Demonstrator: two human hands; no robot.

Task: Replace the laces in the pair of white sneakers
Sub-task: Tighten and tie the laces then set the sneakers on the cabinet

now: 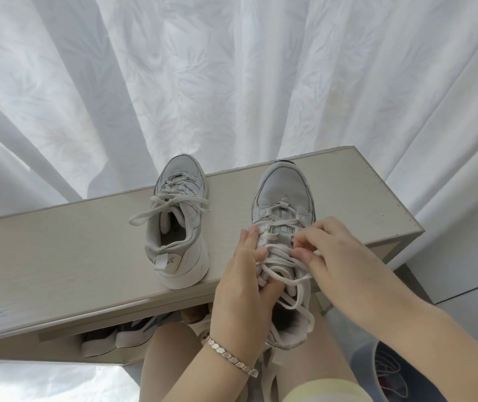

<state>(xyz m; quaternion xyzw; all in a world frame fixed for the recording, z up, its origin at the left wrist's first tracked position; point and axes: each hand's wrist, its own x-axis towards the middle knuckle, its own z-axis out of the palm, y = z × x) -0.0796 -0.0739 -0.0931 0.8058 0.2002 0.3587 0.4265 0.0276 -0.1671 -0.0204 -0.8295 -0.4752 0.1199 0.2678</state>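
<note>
Two white sneakers sit on a pale wooden shelf top (58,256), toes pointing away from me. The left sneaker (178,224) stands alone with its laces tied in a loose bow. The right sneaker (282,198) hangs its heel over the shelf's front edge above my lap. My left hand (242,282) grips the right sneaker's left side by the eyelets, fingers curled over the upper. My right hand (330,250) pinches the white lace (278,274) at the upper eyelets. Loose lace ends trail down over the sneaker's opening.
A white patterned curtain (232,82) hangs right behind the shelf. Other shoes (116,338) are stored on a lower shelf under the top board. My bare knees are below the shelf edge. A dark bin (388,369) stands at the lower right on the floor.
</note>
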